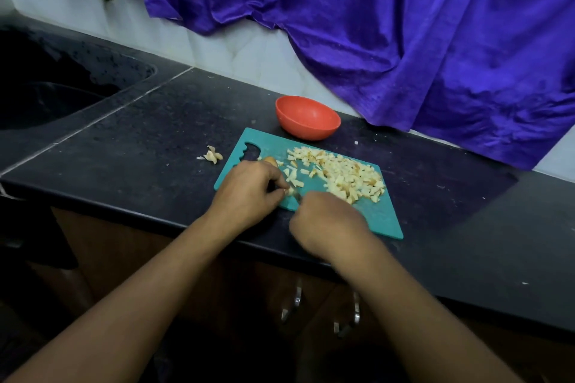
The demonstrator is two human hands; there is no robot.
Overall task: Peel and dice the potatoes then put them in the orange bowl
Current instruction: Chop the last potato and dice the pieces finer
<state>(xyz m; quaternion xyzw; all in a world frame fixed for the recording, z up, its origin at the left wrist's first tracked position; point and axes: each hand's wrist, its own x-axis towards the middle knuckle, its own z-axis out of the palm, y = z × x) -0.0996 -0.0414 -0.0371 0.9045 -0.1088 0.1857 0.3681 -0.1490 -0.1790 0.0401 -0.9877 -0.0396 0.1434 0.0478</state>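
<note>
You are pinching the last small potato piece [289, 191] between the thumb and curled fingertips of your left hand [249, 191], holding it down on the near left part of the teal cutting board [381, 216]. Your right hand [326, 218] is closing in a fist round the knife [297, 197]. The hand is blurred and only a short bit of blade is showing, in the gap between your two hands. The piece is sitting at about 10 o'clock from your right fist and right at your left fingertips, so the blade is working very close to them. I cannot tell its long axis; too little of it is showing.

The diced pile [342, 179] is spreading across the middle and right of the board, at about 1 o'clock from your right hand and nearer to it than to your left. The orange bowl [308, 117] is standing empty on the dark counter [149, 134], just beyond the board's far edge at 12 o'clock. By my judgement, your right hand is the better placed for sweeping the dice that way. A few peel scraps [213, 156] are lying off the board at 11 o'clock from your left hand.
</note>
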